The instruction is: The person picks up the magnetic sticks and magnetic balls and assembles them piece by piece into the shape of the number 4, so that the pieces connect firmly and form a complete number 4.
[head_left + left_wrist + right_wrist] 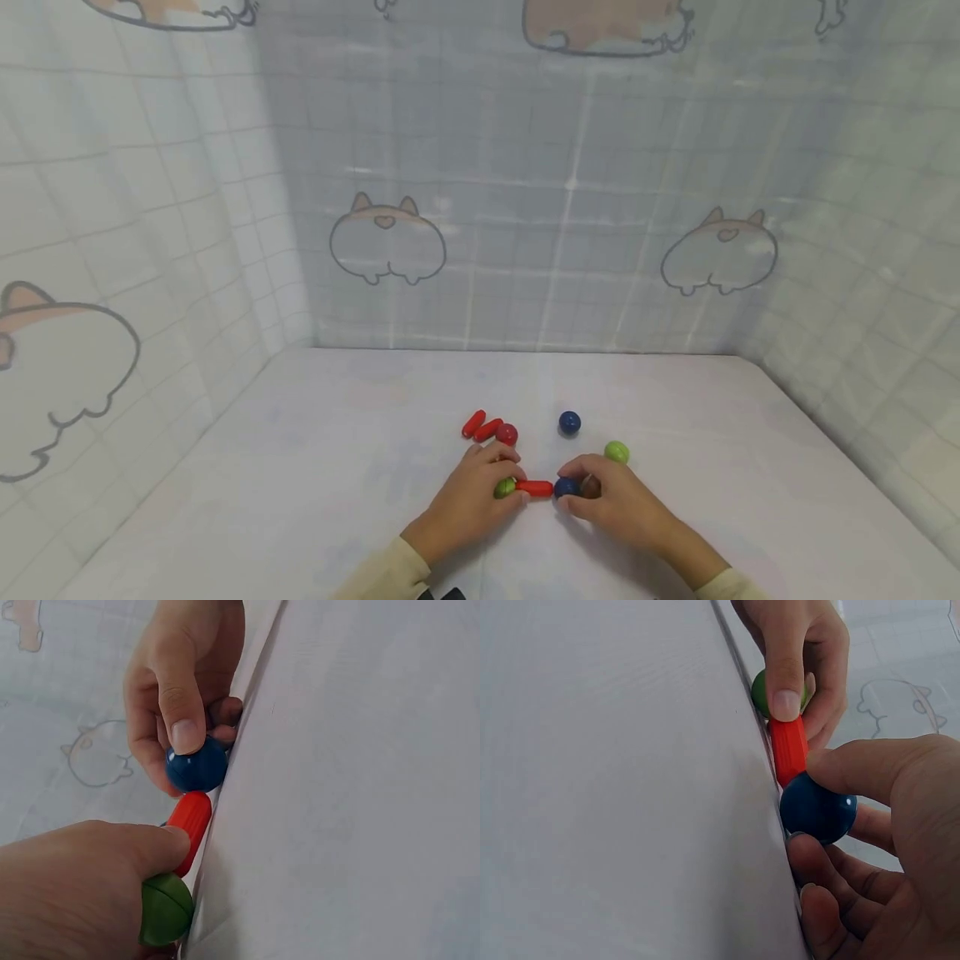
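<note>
In the head view, my left hand (480, 492) pinches a short red rod (536, 488) between thumb and fingers. A green ball (505, 487) sits at the rod's left end, tucked within that hand. My right hand (618, 500) grips a dark blue ball (566, 488) with thumb and fingertips, right at the rod's other end. The right wrist view has the blue ball (819, 808) and the ribbed red rod (789, 750) end to end, low at the table surface. From the left wrist, the left thumb lies along the red rod (193, 825), partly covering it.
Beyond the left hand lie two more red rods (474, 424) and a dark pink ball (507, 434). A second blue ball (570, 423) rests farther back, and a light green ball (617, 452) is just past the right hand. Patterned cloth (487, 208) surrounds the white table (337, 433).
</note>
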`<state>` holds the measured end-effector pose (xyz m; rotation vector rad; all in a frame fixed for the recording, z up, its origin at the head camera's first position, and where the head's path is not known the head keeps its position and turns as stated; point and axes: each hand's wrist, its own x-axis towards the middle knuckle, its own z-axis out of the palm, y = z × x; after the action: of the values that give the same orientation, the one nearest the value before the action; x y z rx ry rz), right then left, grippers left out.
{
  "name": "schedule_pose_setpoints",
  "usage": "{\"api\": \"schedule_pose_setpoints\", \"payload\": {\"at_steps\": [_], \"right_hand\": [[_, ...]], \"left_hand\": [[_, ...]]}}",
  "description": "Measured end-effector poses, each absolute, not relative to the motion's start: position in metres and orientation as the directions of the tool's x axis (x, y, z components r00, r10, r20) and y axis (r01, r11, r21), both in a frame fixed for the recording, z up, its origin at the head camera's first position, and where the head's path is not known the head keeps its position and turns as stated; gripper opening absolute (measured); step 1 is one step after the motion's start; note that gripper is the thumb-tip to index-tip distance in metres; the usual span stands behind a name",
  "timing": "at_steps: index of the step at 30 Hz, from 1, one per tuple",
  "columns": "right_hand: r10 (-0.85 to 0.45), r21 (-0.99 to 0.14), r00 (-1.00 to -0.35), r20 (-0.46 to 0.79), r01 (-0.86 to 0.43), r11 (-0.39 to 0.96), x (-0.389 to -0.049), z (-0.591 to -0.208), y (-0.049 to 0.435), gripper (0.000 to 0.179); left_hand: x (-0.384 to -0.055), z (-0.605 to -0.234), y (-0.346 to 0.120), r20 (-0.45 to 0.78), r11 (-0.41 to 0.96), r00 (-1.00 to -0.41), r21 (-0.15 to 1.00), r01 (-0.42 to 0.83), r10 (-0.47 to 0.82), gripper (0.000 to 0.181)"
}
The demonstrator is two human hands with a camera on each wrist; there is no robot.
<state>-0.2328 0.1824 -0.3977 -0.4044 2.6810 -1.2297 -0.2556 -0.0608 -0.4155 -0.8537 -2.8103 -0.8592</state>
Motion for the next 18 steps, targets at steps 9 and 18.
{"api": "schedule_pose_setpoints", "payload": {"at_steps": [9, 18], "right_hand": [[-0.301, -0.75, -0.953, -0.031, -0.176, 0.637, -0.2343, -0.3993, 0.1835, 0.038], [-0.291, -0.746, -0.956, -0.026, -0.175, 0.642, -0.2326, -0.3975, 0.1801, 0.038]], "left_hand": [[-0.2558, -0.4148, -0.0595, 0.241, 0.691, -0.839, 0.481, 0.539, 0.487, 0.019], [-0.255, -0.4162, -0.064, 0.225, 0.683, -0.84, 0.498, 0.534, 0.493, 0.019]]}}
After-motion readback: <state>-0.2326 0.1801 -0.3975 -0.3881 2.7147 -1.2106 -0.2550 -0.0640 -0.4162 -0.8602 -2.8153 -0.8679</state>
